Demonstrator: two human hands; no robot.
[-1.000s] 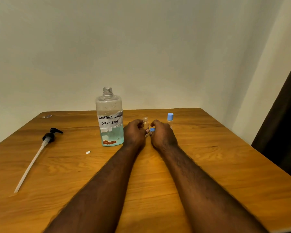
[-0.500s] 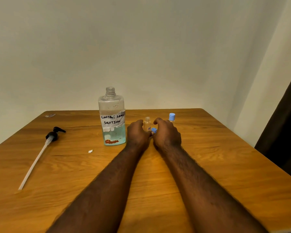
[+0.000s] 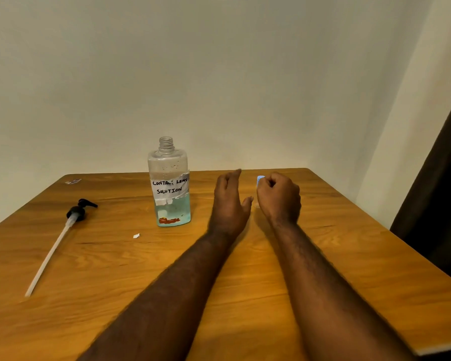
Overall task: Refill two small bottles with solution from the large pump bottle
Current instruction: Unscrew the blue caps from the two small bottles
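R fingers [image 3: 267, 182] curled round blue cap [image 3: 260, 179]; L hand [image 3: 229, 201] spread.

Two bare forearms, unsleeved and covered in fine dark hair, extend to a left hand [image 3: 229, 204] and right hand [image 3: 279, 199] wearing no rings, watch, gloves or bracelets.

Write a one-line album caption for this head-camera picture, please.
Two bare hands work beside an uncapped contact lens solution bottle, its pump lying on the wooden table.
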